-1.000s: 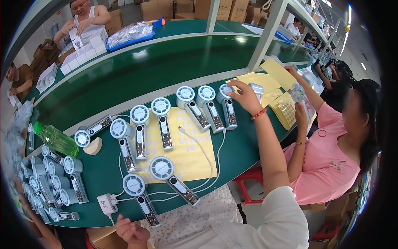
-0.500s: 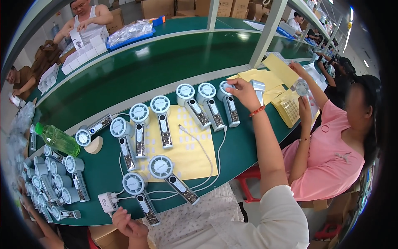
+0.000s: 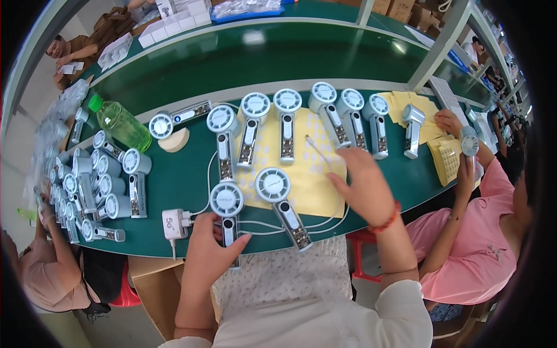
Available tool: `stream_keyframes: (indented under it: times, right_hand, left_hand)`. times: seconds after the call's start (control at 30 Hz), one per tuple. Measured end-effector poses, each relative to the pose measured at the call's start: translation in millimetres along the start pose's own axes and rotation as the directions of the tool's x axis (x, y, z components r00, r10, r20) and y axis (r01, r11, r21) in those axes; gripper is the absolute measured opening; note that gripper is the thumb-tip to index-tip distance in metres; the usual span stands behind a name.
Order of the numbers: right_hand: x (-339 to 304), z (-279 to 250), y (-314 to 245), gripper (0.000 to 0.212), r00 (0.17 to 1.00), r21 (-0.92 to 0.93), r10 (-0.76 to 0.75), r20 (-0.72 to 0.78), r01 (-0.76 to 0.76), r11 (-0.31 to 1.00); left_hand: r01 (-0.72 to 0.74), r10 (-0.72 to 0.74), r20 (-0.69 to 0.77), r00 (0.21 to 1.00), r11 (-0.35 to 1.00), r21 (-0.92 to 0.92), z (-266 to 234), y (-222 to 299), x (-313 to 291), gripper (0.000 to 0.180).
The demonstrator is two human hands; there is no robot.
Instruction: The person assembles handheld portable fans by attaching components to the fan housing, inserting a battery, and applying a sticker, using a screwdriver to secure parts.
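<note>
Several pale blue handheld fans with round heads stand or lie on the green table in front of me. My left hand (image 3: 210, 249) is at the near edge, its thumb and fingers around the handle of a near fan (image 3: 227, 200). Beside that one lies another near fan (image 3: 273, 184), its handle slanting toward me. My right hand (image 3: 366, 190) hovers over the yellow sheet (image 3: 301, 206) with thumb and forefinger apart and nothing between them; its other fingers are partly hidden. Close by, a white cable (image 3: 318, 152) has a free plug end on the sheet.
A white charger block (image 3: 174, 224) with cables sits left of my left hand. Farther left are a green bottle (image 3: 122, 124), a beige wedge (image 3: 173, 140) and a crowd of fans (image 3: 110, 185). At right, a co-worker in pink (image 3: 473, 249) holds a fan near yellow sheets (image 3: 444, 159).
The view has swung left. My right hand has left the far fan at the row's right end and come back over the sheet. My left hand has moved onto a near fan's handle.
</note>
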State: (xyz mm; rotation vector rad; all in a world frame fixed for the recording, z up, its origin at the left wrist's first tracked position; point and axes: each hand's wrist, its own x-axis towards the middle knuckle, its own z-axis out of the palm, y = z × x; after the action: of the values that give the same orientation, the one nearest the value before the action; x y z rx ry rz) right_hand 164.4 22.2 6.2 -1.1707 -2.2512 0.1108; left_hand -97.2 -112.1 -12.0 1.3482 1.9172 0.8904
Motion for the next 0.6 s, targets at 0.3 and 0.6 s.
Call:
stream_keyframes:
  times: [0.3,0.6]
  right_hand:
    - [18.4,50.1,-18.4,0.025,0.984,-0.410,0.032,0.177,0.044,0.911]
    - [3.7,-26.8,-35.0,0.027,0.871,0.746,0.098,0.482,-0.466,0.476]
  left_hand:
    - [-0.144,0.139,-0.056,0.989,0.985,-0.097,2.9,-11.7,-19.3,0.044]
    - [0.277,0.063,0.280,0.958,0.055,-0.959,-18.8,18.8,-11.3,0.034]
